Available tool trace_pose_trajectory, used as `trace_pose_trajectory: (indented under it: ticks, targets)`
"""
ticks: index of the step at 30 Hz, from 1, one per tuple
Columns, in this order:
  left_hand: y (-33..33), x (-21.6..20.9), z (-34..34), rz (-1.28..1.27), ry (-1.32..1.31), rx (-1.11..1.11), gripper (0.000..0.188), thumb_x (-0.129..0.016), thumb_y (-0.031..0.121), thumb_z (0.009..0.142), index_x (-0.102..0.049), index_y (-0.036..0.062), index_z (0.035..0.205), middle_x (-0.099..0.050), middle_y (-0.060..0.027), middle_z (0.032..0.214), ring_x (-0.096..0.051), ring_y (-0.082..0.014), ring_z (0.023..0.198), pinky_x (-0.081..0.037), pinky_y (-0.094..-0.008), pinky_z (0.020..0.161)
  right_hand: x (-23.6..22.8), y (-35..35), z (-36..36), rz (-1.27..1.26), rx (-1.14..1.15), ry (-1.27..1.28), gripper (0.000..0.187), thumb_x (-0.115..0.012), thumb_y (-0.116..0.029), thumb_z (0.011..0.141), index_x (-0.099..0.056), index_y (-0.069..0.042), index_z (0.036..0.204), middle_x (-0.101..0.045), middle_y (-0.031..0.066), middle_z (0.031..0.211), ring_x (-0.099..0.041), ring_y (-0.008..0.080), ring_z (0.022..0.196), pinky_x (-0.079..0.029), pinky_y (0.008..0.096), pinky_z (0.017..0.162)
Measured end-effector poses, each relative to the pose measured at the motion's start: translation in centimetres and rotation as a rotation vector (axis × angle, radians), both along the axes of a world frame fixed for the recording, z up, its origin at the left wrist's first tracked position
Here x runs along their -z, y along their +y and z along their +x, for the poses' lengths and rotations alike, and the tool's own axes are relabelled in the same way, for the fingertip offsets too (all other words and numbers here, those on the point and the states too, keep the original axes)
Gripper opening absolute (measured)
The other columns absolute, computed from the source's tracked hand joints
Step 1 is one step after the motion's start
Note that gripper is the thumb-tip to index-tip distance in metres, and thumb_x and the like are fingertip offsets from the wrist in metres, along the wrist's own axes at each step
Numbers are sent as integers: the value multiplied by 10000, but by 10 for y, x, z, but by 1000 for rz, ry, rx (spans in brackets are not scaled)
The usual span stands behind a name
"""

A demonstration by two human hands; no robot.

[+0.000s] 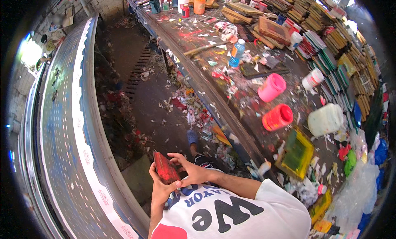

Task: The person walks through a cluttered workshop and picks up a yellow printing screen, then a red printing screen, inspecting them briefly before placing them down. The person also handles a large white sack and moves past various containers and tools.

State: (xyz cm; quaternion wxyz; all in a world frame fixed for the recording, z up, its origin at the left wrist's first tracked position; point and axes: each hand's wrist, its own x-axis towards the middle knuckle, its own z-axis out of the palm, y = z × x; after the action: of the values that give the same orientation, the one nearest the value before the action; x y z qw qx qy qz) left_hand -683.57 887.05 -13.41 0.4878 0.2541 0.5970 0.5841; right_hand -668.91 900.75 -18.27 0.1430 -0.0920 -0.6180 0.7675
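Close in front of my shirt I hold a small rectangular red-stained block (166, 168) with a dark edge; whether it is a printing frame I cannot tell. My left hand (159, 188) wraps its left and lower sides, with the thumb along the near edge. My right hand (190, 171) is closed around its right side, fingers bent over the far corner. The block is tilted, and its underside is hidden. Beside my left arm runs a long perforated table (62, 111) with a white strip (82, 131) along its edge, marked with small red prints.
A stained worktable (198, 53) on the right bears a pink jar (272, 87), a red jar (277, 117), a translucent jug (326, 119), a yellow-edged frame (295, 154) and a blue bottle (237, 53). Stacked wooden frames (330, 24) stand behind. Scraps litter the aisle floor (154, 115).
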Motion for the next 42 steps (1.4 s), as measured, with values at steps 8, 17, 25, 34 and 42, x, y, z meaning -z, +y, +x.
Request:
trace_pose_trajectory:
  ticks: [8,17,25,34,42]
  targets:
    - [191,-23,-84,148,48,8,1365,-1022,221,649,-93,94,1641,-421,-196,1580,-491,-335,1421,-424,-493,1184,-46,191,-78,110,-12,23,1321,-946,-276,803,11,-81,1693,-391,310,1596,-434,374,1495,-365,487,1248]
    - [336,-19,-135,79,-83,119,1398,-1011,146,648,-33,139,1647,-405,-194,1557,-500,-345,1403,-435,-493,1173,-31,315,-113,-105,12,80,1381,-936,-357,832,112,-93,1693,-227,305,1698,-285,377,1585,-304,542,1266]
    - [431,-1,-214,111,-257,261,1419,-1014,207,652,-12,140,1654,-386,-215,1538,-483,-365,1420,-408,-535,1203,-22,381,-174,-216,180,4,1336,-922,-305,860,109,-131,1692,-308,273,1655,-407,344,1507,-370,528,1227]
    - [544,-1,-379,177,-284,415,1378,-991,120,673,-23,116,1654,-377,-194,1530,-508,-362,1394,-496,-540,1135,-9,469,-335,-55,290,34,1368,-961,-245,808,76,-186,1697,-287,220,1660,-367,340,1525,-370,520,1231]
    - [610,-4,-557,218,-349,278,1402,-999,137,590,-88,151,1657,-402,-199,1530,-519,-379,1381,-498,-547,1128,-27,533,-529,-55,337,43,1309,-920,-185,840,78,-166,1688,-295,202,1653,-364,328,1522,-382,504,1213]
